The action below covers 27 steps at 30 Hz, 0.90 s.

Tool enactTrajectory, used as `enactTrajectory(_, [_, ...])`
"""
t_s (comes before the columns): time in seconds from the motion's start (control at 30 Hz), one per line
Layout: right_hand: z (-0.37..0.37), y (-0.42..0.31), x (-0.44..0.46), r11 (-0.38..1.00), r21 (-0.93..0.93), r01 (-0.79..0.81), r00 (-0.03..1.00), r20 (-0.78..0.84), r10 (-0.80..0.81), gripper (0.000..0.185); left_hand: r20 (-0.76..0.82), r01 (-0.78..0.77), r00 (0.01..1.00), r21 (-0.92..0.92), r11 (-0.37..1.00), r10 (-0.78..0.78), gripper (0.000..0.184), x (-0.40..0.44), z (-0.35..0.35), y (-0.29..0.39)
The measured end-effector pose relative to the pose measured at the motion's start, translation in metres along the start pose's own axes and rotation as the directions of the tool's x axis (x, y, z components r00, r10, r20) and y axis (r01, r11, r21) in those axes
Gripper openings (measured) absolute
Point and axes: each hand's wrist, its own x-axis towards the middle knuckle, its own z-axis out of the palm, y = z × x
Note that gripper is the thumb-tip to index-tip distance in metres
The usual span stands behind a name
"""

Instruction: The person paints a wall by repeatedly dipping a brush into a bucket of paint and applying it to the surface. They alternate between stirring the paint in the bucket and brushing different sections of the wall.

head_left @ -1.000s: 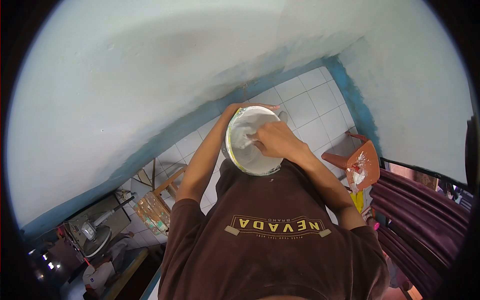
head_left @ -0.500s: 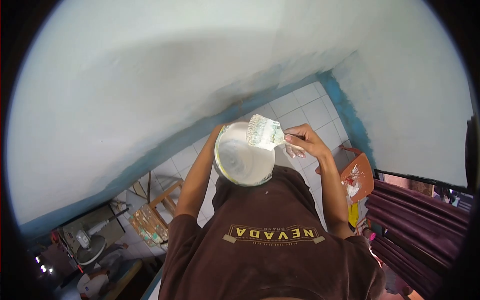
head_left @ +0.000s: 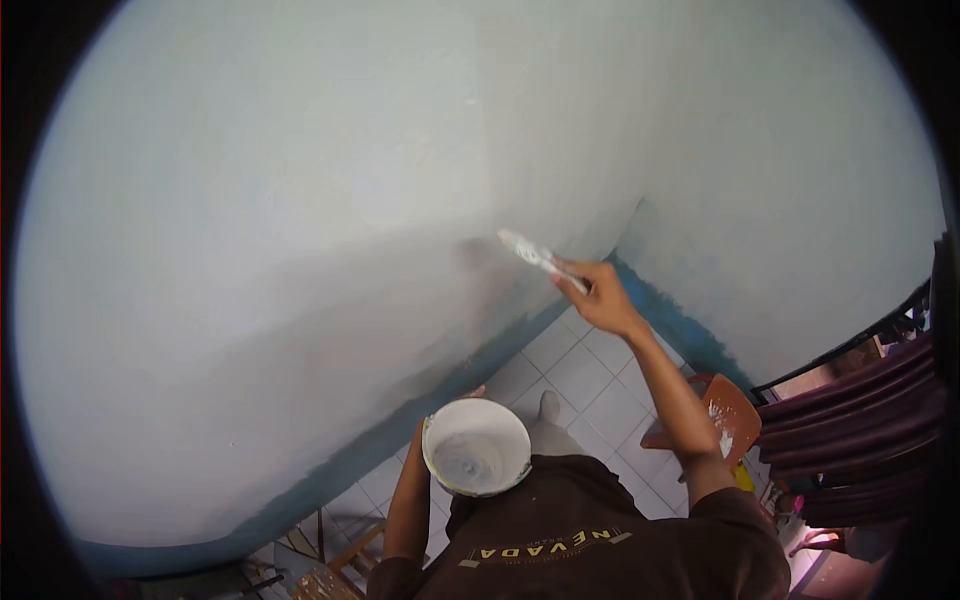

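My right hand (head_left: 600, 297) is closed round the handle of a paintbrush (head_left: 526, 249). The brush is seen edge-on, its white-coated bristles pointing up and left towards the pale wall (head_left: 330, 190). Whether the bristles touch the wall I cannot tell. Lower down, a white bucket (head_left: 476, 418) with some whitish paint in the bottom is held against my front. My left hand (head_left: 478, 392) supports it from the far side; only a few fingertips show past the rim, and the rest is hidden behind the bucket.
A blue band (head_left: 400, 420) runs along the wall's foot above white floor tiles (head_left: 590, 375). On the right stand an orange chair (head_left: 735, 410) with white splatters and a dark purple curtain (head_left: 850, 390). A paint-stained wooden piece (head_left: 325, 583) is at bottom left.
The brush has moved from over the bucket up towards the wall, with my right arm stretching out. My view has tilted up, so the bucket sits lower in it.
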Motion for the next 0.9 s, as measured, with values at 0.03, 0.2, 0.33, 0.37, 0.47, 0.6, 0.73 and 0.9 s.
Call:
enactTrajectory(0.03, [-0.010,-0.014,0.016,0.981,-0.125,0.146,0.986,-0.063,-0.154,0.036,0.002,-0.016,1.000,0.008,1.000,0.016,0.048,0.002,0.000,-0.002])
enactTrajectory(0.2, [-0.050,-0.101,0.089,0.810,-0.410,0.419,0.817,-0.219,-0.534,0.032,0.141,-0.136,0.980,-0.057,0.989,0.143,0.031,0.028,-0.025,-0.016])
enactTrajectory(0.33, [-0.055,-0.148,0.133,0.759,-0.501,0.416,0.710,-0.342,-0.615,0.031,0.139,-0.211,0.963,-0.134,0.968,0.229,0.032,0.024,-0.017,-0.023])
enactTrajectory(0.37, [-0.052,-0.147,0.143,0.751,-0.512,0.418,0.702,-0.343,-0.624,0.031,0.144,-0.226,0.958,-0.149,0.963,0.248,0.032,0.022,-0.014,-0.024])
enactTrajectory(0.47, [-0.026,-0.128,0.162,0.659,-0.645,0.387,0.695,-0.266,-0.668,0.034,0.164,-0.258,0.942,-0.201,0.945,0.292,0.034,0.019,-0.007,-0.028])
enactTrajectory(0.6, [-0.005,-0.109,0.131,0.698,-0.643,0.315,0.782,-0.241,-0.575,0.036,0.169,-0.323,0.913,-0.255,0.911,0.371,0.037,0.015,0.004,-0.025])
enactTrajectory(0.73, [0.009,-0.071,0.091,0.750,-0.608,0.261,0.900,-0.126,-0.417,0.034,0.206,-0.226,0.944,-0.159,0.961,0.256,0.037,0.029,-0.013,-0.029])
enactTrajectory(0.9, [-0.025,-0.063,0.078,0.749,-0.592,0.297,0.910,-0.062,-0.409,0.032,0.171,-0.156,0.969,-0.147,0.977,0.181,0.037,0.018,-0.008,-0.015])
